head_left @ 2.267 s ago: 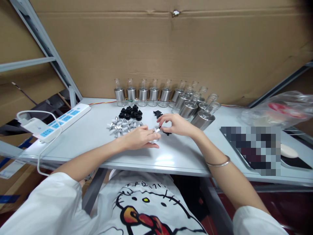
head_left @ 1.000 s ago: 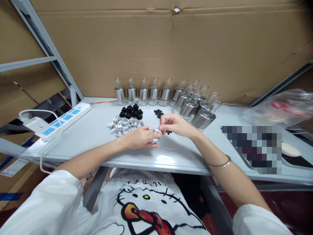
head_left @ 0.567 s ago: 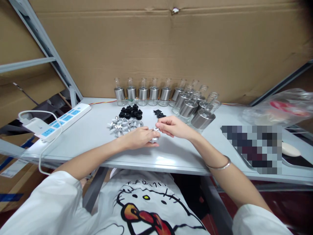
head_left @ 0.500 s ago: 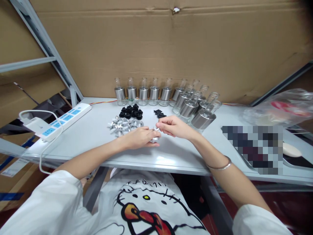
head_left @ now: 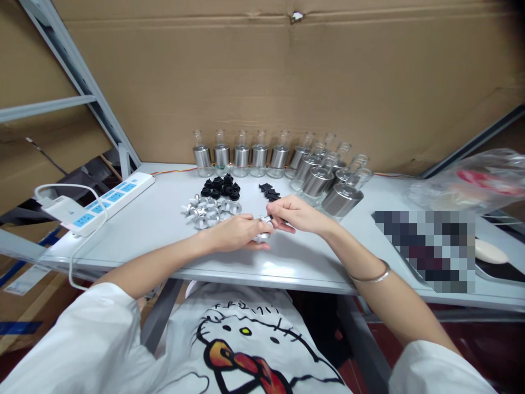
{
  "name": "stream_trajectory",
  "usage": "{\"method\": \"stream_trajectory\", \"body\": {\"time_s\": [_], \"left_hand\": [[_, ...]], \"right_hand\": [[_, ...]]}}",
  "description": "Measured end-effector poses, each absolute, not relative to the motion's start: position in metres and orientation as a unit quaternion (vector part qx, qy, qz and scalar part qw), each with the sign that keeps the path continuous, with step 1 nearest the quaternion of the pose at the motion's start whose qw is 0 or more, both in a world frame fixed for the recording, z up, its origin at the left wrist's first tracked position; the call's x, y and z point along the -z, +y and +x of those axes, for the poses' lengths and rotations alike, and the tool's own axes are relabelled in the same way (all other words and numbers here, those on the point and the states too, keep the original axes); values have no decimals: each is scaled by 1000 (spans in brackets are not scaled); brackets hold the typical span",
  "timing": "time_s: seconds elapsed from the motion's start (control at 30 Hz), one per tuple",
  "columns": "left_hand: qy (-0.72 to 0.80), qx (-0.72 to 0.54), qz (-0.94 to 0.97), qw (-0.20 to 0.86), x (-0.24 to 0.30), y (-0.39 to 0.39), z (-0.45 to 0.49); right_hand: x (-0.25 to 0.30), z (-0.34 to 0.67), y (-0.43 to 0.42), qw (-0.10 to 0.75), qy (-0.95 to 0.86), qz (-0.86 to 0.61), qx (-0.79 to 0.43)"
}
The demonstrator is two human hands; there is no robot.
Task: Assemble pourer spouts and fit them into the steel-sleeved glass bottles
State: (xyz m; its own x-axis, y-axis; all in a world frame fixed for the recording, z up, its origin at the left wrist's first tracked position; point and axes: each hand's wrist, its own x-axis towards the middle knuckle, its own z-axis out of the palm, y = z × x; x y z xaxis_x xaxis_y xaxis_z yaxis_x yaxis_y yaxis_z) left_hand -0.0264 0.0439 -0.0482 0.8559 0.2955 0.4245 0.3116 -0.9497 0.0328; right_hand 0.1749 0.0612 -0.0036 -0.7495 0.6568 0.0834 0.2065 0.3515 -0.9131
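Brown cardboard [head_left: 205, 65] rose behind a glossy pale-grey tabletop [head_left: 328, 260], where a heap of round black plastic pieces [head_left: 221, 187] served as landmark. Seen from the head camera, clear glass bottles with brushed-metal bands [head_left: 260, 156] stood behind the heap and off to its right. Loose silver-and-white fittings [head_left: 207, 210] lay just in front of it, small flat black pieces [head_left: 269, 192] to its right, and a white power strip with blue sockets [head_left: 118, 198] well to its left. To the heap's front right, the left hand [head_left: 235, 232] had its fingers closed around one silver-and-white fitting [head_left: 266, 219]. The right hand [head_left: 297, 212] had its fingers bent close together beside that fitting; whether they gripped anything, I could not tell.
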Motion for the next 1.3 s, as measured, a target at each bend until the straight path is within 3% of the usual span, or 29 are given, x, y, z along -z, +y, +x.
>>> {"method": "stream_trajectory", "body": {"time_s": [0.17, 0.7, 1.0, 1.3], "left_hand": [[-126, 267, -955, 9, 46, 42, -30], [-115, 311, -943, 4, 46, 41, -33], [-152, 243, -958, 0, 46, 43, -35], [-119, 282, -952, -4, 37, 41, -33]], "right_hand": [[0, 174, 60, 303, -791, -251, -468], [-3, 175, 56, 222, -861, -231, -396], [0, 172, 56, 201, -841, -260, -431], [4, 166, 51, 268, -808, -247, -462]]}}
